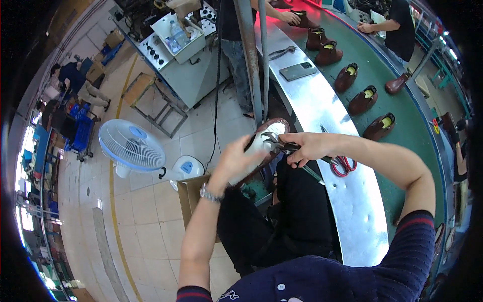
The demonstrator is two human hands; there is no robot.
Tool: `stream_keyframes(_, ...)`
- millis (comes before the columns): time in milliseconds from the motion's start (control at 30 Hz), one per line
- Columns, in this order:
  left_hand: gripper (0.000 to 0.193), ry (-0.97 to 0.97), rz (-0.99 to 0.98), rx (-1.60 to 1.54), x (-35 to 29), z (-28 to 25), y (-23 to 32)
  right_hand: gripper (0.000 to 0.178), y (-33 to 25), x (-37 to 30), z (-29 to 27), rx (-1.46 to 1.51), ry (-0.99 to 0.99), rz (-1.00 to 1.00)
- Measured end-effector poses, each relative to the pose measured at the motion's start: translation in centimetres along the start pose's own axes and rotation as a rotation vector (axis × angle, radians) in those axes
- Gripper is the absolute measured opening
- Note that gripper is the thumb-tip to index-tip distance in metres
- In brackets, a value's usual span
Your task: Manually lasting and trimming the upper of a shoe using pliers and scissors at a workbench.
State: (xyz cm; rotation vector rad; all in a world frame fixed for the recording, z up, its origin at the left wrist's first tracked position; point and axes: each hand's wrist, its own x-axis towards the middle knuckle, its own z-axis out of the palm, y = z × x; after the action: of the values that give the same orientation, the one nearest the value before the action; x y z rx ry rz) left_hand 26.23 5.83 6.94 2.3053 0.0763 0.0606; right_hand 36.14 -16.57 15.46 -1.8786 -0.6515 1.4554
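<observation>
A brown shoe (279, 124), its pale underside turned up, lies above my lap. My left hand (240, 160), slightly blurred and with a metal-banded watch at the wrist, grips the shoe from the left. In my right hand (313, 146) is a pair of pincers (290, 146) with dark handles, its curved jaws at the shoe's underside. Whether the jaws pinch anything I cannot tell. Close to my right wrist, red-handled scissors (344, 166) rest on the shiny metal bench (354, 211).
Farther along the bench are a phone (298, 71) and another hand tool (282, 52). Several brown shoes, one here (363, 100), stand on the green conveyor (402, 136). A metal post (247, 55), cardboard box (188, 196) and fan (132, 146) are nearby. Co-workers stand beyond.
</observation>
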Motion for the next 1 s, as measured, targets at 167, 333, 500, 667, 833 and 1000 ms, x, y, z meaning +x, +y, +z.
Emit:
stream_keyframes(167, 0.121, 0.185, 0.012, 0.378, -4.3, 4.0, 3.9, 0.068, -1.1, 1.0, -0.8, -0.083, -0.019, 0.074)
stream_keyframes(333, 0.100, 0.288, 0.097, 0.291, -4.3, 4.7, 4.1, 0.061, 3.4, -0.4, 3.4, -0.314, 0.378, -0.222)
stream_keyframes(500, 0.084, 0.353, 0.173, 0.321, -4.8, 5.1, 3.6, 0.055, 4.5, -0.3, 4.5, -0.388, 0.508, -0.306)
stream_keyframes(667, 0.077, 0.360, 0.292, 0.508, -5.1, 5.5, 1.9, 0.051, -0.4, -1.9, 1.0, -0.929, 0.359, -0.191)
stream_keyframes(833, 0.075, 0.367, 0.317, 0.569, -5.1, 5.6, 2.2, 0.060, 0.0, 0.2, 3.0, -0.441, 0.756, -0.508)
stream_keyframes(1000, 0.072, 0.389, 0.344, 0.577, -5.1, 5.6, 1.4, 0.063, -0.4, 0.1, 2.4, -0.764, 0.620, -0.392)
